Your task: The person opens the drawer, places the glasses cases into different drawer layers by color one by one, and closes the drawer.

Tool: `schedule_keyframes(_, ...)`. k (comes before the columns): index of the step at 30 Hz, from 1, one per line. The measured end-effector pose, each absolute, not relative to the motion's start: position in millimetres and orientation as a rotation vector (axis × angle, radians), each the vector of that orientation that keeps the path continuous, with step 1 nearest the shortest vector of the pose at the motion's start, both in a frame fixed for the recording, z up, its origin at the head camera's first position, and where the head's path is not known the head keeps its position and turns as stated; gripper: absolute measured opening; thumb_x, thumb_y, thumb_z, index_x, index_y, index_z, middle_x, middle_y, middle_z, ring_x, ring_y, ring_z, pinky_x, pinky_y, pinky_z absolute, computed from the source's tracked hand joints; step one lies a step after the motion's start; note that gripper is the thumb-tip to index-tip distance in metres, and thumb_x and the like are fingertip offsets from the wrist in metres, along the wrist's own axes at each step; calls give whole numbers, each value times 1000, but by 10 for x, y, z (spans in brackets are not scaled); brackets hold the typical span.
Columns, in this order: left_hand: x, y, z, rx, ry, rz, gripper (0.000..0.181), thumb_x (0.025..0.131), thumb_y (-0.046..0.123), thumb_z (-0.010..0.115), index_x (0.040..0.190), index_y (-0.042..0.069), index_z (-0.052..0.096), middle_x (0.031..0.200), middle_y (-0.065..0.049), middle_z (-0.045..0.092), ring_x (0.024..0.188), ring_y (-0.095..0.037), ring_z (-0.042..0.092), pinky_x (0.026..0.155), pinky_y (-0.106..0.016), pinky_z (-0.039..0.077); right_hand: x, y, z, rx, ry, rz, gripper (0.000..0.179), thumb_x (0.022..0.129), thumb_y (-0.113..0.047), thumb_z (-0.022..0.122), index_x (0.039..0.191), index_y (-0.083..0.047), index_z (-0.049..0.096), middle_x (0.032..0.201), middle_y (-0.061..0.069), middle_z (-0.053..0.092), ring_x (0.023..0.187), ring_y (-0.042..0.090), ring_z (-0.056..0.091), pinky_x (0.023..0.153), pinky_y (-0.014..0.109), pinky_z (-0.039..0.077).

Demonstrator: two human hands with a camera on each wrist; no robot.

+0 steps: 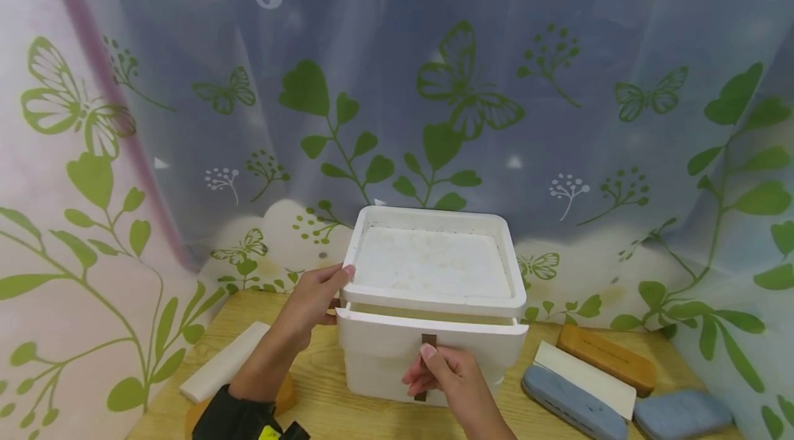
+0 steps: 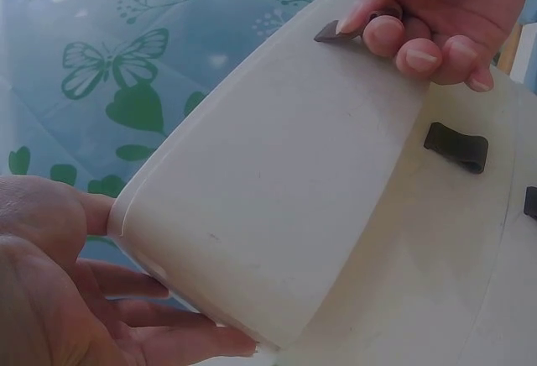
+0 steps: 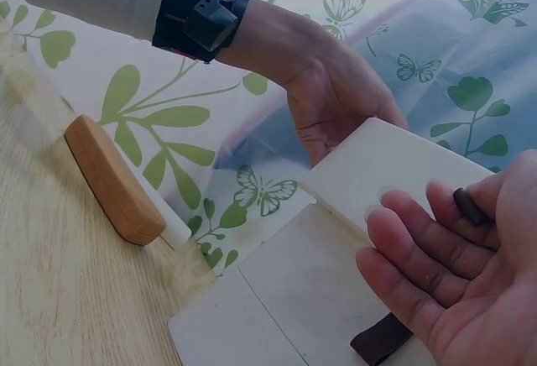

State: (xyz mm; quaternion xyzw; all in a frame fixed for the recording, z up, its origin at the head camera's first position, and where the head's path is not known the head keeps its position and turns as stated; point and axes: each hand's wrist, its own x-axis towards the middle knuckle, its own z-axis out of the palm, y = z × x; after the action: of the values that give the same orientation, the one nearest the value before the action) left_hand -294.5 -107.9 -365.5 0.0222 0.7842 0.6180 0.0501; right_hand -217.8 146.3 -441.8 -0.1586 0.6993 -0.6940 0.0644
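Observation:
A white drawer box (image 1: 434,261) with a shallow tray-like top stands on the wooden table. Its top drawer (image 1: 378,340) is pulled out part way, with a narrow gap behind the front. My right hand (image 1: 457,374) pinches the brown pull tab (image 1: 429,339) of that drawer between thumb and fingers. At the box's left side my left hand (image 1: 308,302) rests, thumb at the top edge. Its other fingers (image 2: 168,316) lie fairly straight along the side in the left wrist view. Below, a lower drawer's dark tab (image 2: 457,146) hangs free.
Right of the box lie an orange case (image 1: 608,357), a white case (image 1: 586,379), a blue case (image 1: 573,402) and a grey-blue case (image 1: 682,414). On the left are a white case (image 1: 223,361) and a brown-orange case (image 3: 113,181). A patterned curtain (image 1: 384,81) hangs behind.

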Motion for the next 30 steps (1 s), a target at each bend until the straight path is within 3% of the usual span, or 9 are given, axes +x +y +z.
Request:
schedule_keyframes(9, -2937, -1073, -3664, 50, 2400, 1863, 62, 105, 48, 55, 154, 11, 50, 145, -18, 62, 114, -33, 72, 84, -43, 62, -2108, 1487, -4460, -619, 2147, -2068, 51, 113, -23, 43, 97, 20, 66, 94, 31, 75, 75, 9, 75, 78, 32, 65)
schedule_keyframes(17, -2944, -1091, -3649, 67, 2400, 1876, 63, 106, 49, 54, 155, 10, 49, 146, -19, 62, 117, -36, 72, 82, -43, 64, -2016, 1452, -4446, -657, 2180, -2061, 50, 113, -21, 43, 95, 18, 68, 92, 36, 72, 73, 7, 74, 77, 30, 65)
schedule_keyframes(30, -2961, -1063, -3671, 81, 2377, 1911, 60, 106, 47, 55, 153, 10, 51, 142, -19, 64, 112, -33, 74, 88, -49, 64, -1908, 1451, -4445, -568, 2123, -2095, 51, 112, -24, 47, 95, 20, 66, 90, 30, 75, 72, 10, 75, 76, 34, 65)
